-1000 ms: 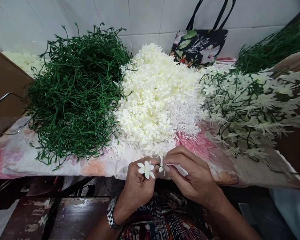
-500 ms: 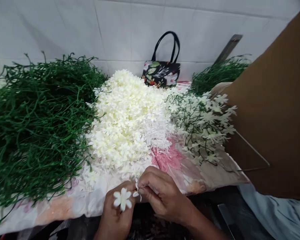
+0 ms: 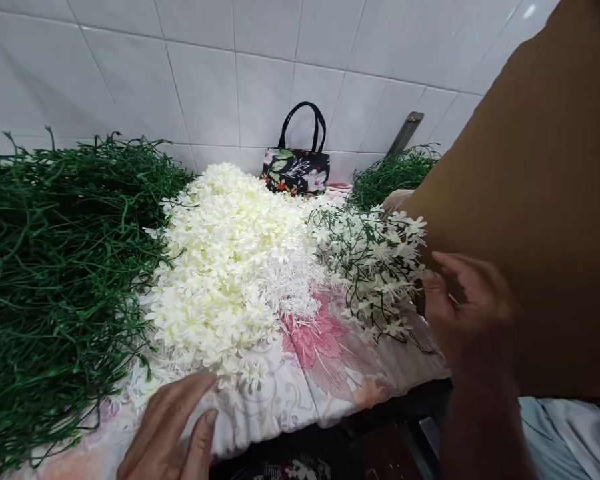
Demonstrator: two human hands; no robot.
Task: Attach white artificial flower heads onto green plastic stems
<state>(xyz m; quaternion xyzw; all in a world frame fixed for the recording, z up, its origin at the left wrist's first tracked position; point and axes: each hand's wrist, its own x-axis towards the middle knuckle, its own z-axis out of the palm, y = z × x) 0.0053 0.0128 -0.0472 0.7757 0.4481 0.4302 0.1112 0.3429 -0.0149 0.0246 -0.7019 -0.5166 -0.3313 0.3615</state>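
My left hand (image 3: 173,427) rests on the front edge of the cloth, fingers stretched out and thumb apart, holding nothing I can see. Its fingertips are close to a heap of small cream-white artificial flowers (image 3: 225,253). On the right, my right hand (image 3: 473,300) is raised before the brown cardboard (image 3: 540,200), its thumb and forefinger apart with nothing visible between them. Just left of it lies a bunch of finished sprays (image 3: 380,260), white flowers on thin green stems. Beside the heap is a pile of thin white plastic pieces (image 3: 293,287).
A large mass of bare green artificial stems (image 3: 65,287) covers the left side. A black floral handbag (image 3: 296,170) stands against the tiled wall (image 3: 205,87). More green stems (image 3: 395,173) lie at the back right. A patterned cloth (image 3: 300,393) covers the table, and pale blue fabric (image 3: 565,433) lies lower right.
My hands, together earlier over a small white flower piece, are now apart. The right has moved right to the cardboard; the left has moved left, without the flower on it. The view has shifted.
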